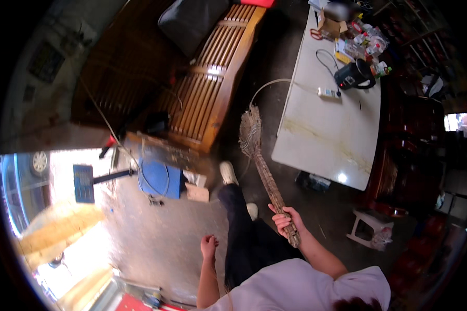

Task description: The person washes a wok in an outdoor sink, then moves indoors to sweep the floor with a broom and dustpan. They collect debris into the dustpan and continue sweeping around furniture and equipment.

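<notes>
My right hand [288, 221] is closed around the handle of a brown straw broom [268, 179]. The broom slants up and to the left, its bound, bushy head between the wooden bench and the white table. My left hand [209, 245] hangs low beside my dark trousers, fingers loosely curled in, and nothing shows in it. Below the broom, my light shoes stand on the grey floor.
A slatted wooden bench [194, 106] stands at the upper left. The white table [321, 135] bears a kettle [354, 75], a power strip [328, 93] and bottles; a cable hangs off it. A blue platform scale [160, 179] lies left; a plastic stool [367, 228] stands right.
</notes>
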`<action>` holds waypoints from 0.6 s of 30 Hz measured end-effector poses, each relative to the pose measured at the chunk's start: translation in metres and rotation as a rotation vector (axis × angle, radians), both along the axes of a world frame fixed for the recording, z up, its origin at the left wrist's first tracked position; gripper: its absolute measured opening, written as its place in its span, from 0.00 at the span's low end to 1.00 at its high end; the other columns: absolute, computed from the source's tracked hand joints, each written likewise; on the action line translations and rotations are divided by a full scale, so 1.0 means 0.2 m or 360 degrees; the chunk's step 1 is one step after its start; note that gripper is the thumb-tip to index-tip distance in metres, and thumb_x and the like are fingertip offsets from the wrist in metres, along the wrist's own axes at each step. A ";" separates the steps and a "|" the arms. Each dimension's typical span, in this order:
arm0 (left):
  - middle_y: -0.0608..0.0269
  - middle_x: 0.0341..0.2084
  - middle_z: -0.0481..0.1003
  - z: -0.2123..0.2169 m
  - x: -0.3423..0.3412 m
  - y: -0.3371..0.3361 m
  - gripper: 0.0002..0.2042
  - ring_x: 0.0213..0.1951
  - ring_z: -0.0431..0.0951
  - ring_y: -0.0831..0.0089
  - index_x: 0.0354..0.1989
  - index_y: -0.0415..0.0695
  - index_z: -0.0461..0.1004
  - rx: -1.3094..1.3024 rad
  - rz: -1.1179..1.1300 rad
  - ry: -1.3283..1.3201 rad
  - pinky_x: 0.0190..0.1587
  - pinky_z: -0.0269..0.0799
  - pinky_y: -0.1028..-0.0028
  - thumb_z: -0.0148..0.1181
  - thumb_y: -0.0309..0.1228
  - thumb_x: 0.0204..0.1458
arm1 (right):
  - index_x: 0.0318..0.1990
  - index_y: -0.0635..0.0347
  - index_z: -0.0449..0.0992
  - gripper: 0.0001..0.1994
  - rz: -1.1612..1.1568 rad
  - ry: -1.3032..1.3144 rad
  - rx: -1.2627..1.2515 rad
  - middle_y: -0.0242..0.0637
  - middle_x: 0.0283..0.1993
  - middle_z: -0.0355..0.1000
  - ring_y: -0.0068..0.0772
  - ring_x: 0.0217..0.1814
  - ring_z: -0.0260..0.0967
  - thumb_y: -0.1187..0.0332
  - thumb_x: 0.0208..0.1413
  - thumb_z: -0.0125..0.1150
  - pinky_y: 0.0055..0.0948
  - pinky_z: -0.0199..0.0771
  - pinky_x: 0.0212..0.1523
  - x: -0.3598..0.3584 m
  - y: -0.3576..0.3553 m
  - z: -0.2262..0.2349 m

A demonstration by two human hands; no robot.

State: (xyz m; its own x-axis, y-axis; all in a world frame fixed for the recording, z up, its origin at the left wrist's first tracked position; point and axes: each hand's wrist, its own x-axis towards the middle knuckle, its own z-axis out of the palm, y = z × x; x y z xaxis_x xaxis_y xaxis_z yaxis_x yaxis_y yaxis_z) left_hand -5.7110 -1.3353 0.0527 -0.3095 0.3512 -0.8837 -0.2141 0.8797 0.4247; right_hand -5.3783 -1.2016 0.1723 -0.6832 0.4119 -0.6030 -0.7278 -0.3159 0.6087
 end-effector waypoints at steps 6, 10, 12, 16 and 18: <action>0.59 0.30 0.74 0.04 0.03 0.80 0.09 0.29 0.76 0.73 0.38 0.36 0.71 0.0198 -0.0138 0.0049 0.31 0.73 0.76 0.54 0.27 0.51 | 0.57 0.55 0.62 0.21 -0.0200 0.0010 0.0211 0.30 0.25 0.57 0.16 0.18 0.55 0.67 0.54 0.48 0.17 0.63 0.20 -0.09 0.76 -0.07; 0.60 0.25 0.74 0.03 0.08 1.10 0.08 0.26 0.74 0.76 0.33 0.37 0.73 0.0076 -0.0308 0.0067 0.30 0.70 0.78 0.58 0.28 0.48 | 0.58 0.53 0.61 0.22 -0.0186 -0.0277 0.0266 0.30 0.25 0.58 0.17 0.18 0.55 0.67 0.54 0.47 0.17 0.63 0.20 -0.01 1.25 -0.17; 0.63 0.21 0.74 -0.04 0.10 1.22 0.06 0.25 0.72 0.79 0.27 0.38 0.74 -0.0014 -0.0379 0.0080 0.28 0.67 0.80 0.60 0.28 0.46 | 0.59 0.54 0.60 0.23 -0.0159 -0.0429 0.0356 0.31 0.26 0.59 0.17 0.19 0.56 0.66 0.54 0.47 0.17 0.64 0.21 0.06 1.50 -0.25; 0.65 0.21 0.73 -0.10 0.17 1.49 0.06 0.22 0.70 0.80 0.26 0.38 0.74 -0.0042 -0.0427 0.0095 0.27 0.66 0.79 0.60 0.28 0.46 | 0.39 0.61 0.68 0.11 0.0346 -0.1371 0.0537 0.33 0.22 0.63 0.21 0.17 0.60 0.65 0.52 0.51 0.20 0.65 0.20 0.34 2.10 -0.58; 0.65 0.20 0.72 -0.11 0.15 1.52 0.05 0.22 0.70 0.80 0.26 0.38 0.72 -0.0115 -0.0349 0.0135 0.26 0.66 0.79 0.60 0.27 0.46 | 0.28 0.63 0.68 0.10 0.0548 -0.1789 0.0627 0.34 0.18 0.65 0.25 0.16 0.63 0.63 0.50 0.51 0.23 0.67 0.20 0.48 2.49 -0.75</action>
